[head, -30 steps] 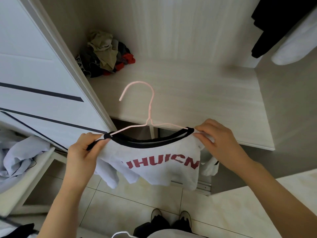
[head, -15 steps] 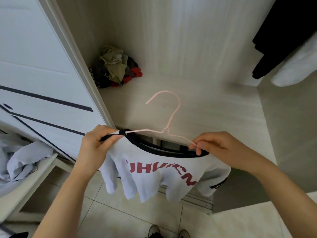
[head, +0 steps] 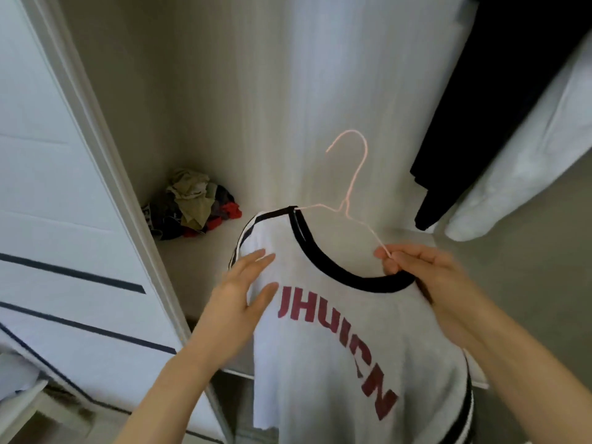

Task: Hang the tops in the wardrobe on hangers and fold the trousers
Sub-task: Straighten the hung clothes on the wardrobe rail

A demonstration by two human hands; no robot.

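A white T-shirt (head: 339,354) with a black collar and red lettering hangs on a thin pink wire hanger (head: 350,187), held up inside the wardrobe. My right hand (head: 426,277) pinches the hanger's right arm together with the collar. My left hand (head: 243,302) lies flat with straight fingers against the shirt's left shoulder. The hanger's hook points up and is free of any rail.
A heap of mixed clothes (head: 192,209) lies in the back left corner of the wardrobe shelf (head: 205,267). A black garment (head: 499,100) and a white garment (head: 525,155) hang at the upper right. The white sliding door (head: 57,219) stands at the left.
The shirt and hanger rose and turned, the left shoulder now farther in. My left hand let go of the shoulder and now lies flat on the fabric. The view tilted upward.
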